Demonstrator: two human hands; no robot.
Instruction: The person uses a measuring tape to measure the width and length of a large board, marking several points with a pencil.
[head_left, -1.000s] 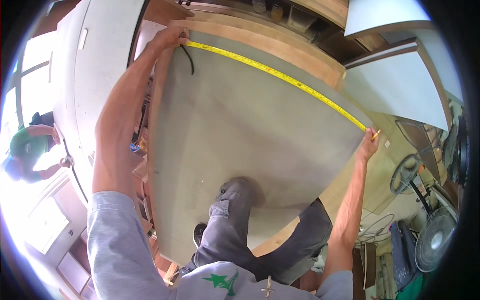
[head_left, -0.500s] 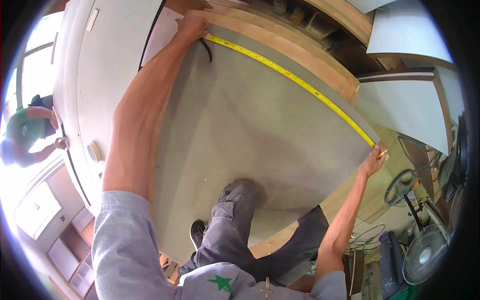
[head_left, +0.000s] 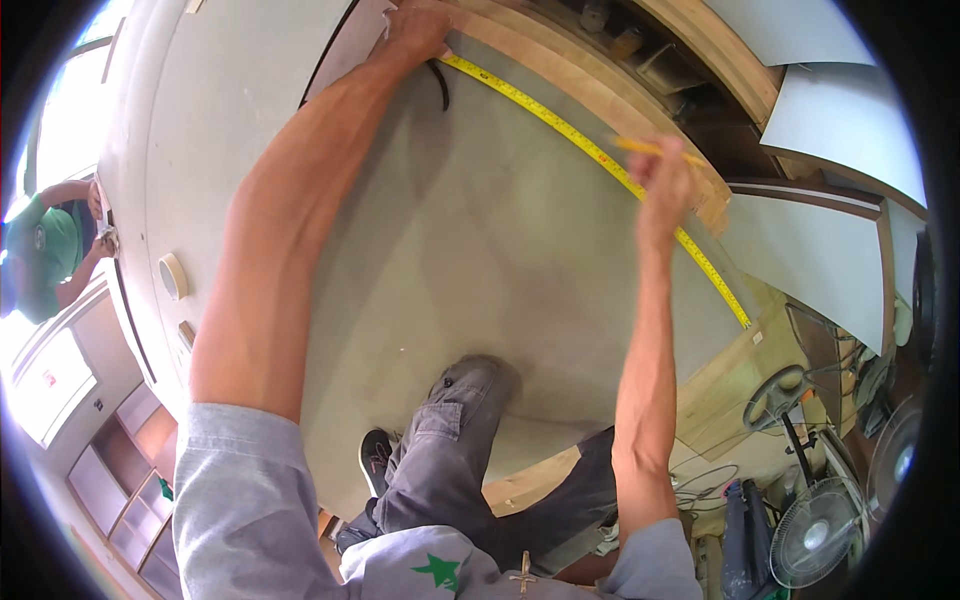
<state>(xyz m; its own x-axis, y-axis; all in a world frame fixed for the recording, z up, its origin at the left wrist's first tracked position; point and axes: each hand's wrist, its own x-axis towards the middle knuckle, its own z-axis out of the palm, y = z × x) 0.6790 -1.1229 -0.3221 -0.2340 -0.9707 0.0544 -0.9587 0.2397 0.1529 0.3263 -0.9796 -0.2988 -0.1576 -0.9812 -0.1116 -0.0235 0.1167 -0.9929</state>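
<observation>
A yellow tape measure (head_left: 540, 108) stretches across a large grey-green board (head_left: 480, 260), near its far edge. My left hand (head_left: 418, 35) is closed around the tape's left end at the board's far left corner; its case is hidden in the fingers. A black strap (head_left: 442, 85) hangs from that hand onto the board. The tape's free end lies at the board's right edge. My right hand (head_left: 665, 185), somewhat blurred, pinches a yellow pencil (head_left: 637, 147) above the tape's middle stretch. One bent knee (head_left: 465, 390) rests on the board.
Wooden planks (head_left: 590, 75) border the board's far side, with an open cabinet recess beyond. White panels (head_left: 820, 250) stand at the right. A standing fan (head_left: 815, 535) and cables occupy the lower right. At far left, a person in green (head_left: 50, 250) works at a white panel.
My right hand has left the tape's free end and moved left and away from me, carrying the pencil over the tape. My left hand still holds the other end.
</observation>
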